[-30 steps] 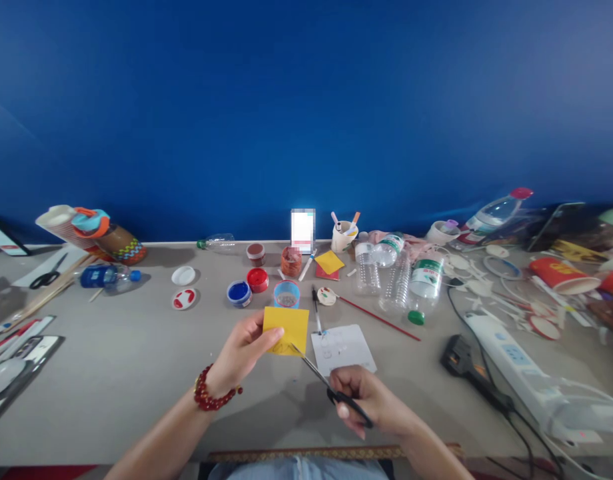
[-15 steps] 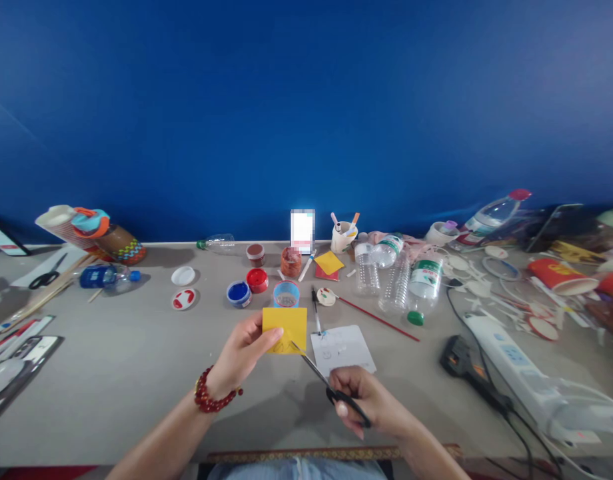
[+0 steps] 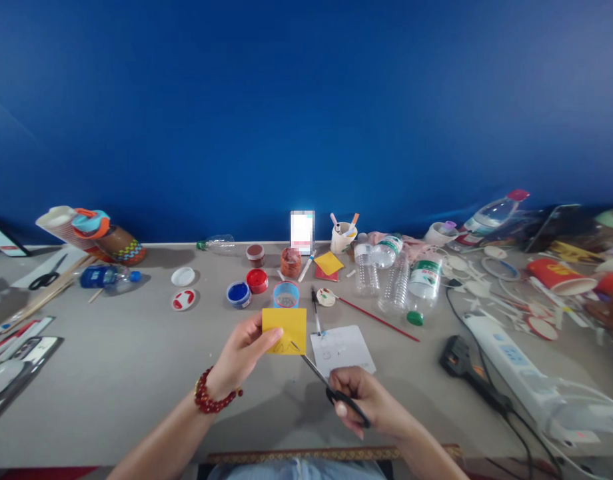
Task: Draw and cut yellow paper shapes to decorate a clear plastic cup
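My left hand (image 3: 246,347) pinches the left side of a yellow paper (image 3: 289,327), thumb in front, held up over the table. Dark drawn lines show near the paper's lower edge. In my right hand (image 3: 359,400) are black-handled scissors (image 3: 314,368), whose blade tips lie at the lower right part of the paper. Behind the paper stands a clear cup with a blue rim (image 3: 286,293). A white sheet with small drawings (image 3: 342,350) lies just beyond my right hand.
Blue paint (image 3: 238,293) and red paint (image 3: 257,280) stand open behind my left hand. A red brush (image 3: 379,317), plastic bottles (image 3: 425,287), a black tool (image 3: 474,377) and a power strip (image 3: 516,367) are on the right. A blue-labelled bottle (image 3: 106,277) lies on the left.
The hands, paper and scissors hold almost the same place. A little more of the drawn lines on the yellow paper shows now.
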`<state>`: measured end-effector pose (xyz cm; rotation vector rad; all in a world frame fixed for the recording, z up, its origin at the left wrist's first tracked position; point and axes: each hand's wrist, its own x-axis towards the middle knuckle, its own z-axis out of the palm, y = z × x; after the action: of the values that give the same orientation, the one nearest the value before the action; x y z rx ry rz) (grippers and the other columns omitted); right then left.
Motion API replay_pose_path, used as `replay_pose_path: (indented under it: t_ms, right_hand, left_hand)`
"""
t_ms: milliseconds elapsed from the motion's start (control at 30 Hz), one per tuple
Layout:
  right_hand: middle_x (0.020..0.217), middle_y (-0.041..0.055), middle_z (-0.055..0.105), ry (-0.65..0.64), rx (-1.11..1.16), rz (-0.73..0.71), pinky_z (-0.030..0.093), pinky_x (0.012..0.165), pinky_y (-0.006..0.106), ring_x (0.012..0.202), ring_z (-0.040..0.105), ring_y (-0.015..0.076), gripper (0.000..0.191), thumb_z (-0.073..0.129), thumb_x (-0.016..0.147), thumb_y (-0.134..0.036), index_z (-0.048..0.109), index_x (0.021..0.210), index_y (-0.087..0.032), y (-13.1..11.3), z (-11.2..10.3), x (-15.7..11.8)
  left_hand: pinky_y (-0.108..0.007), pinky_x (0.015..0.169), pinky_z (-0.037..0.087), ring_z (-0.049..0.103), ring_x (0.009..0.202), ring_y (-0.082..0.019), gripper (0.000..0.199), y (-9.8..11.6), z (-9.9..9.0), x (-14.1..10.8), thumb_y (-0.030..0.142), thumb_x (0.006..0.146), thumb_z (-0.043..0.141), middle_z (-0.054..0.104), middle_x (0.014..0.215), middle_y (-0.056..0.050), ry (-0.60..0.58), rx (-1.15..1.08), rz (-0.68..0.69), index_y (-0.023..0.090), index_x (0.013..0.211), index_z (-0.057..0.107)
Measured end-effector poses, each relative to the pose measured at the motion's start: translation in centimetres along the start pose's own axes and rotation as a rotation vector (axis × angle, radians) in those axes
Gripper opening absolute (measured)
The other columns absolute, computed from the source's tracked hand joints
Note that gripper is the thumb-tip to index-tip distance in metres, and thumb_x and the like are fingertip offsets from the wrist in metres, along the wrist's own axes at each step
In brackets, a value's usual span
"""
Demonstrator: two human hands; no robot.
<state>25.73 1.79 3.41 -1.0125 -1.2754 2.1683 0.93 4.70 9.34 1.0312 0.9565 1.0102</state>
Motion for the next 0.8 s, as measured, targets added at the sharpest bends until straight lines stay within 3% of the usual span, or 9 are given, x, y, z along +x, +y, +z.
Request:
replay_pose_path:
  t_ms: [800]
  right_hand:
    - [0.038, -0.01, 0.047, 0.054, -0.08, 0.008, 0.024, 0.033, 0.015, 0.031, 0.039, 0.0038, 0.065, 0.079, 0.048, -0.07, 0.039, 0.058, -0.02, 0.33, -0.07, -0.05]
  left_hand:
    - [-0.028, 0.079, 0.053, 0.069, 0.086, -0.019, 0.032, -0.09, 0.26, -0.35, 0.037, 0.084, 0.067, 0.074, 0.101, -0.008, 0.002, -0.036, 0.002, 0.016, 0.109, 0.067]
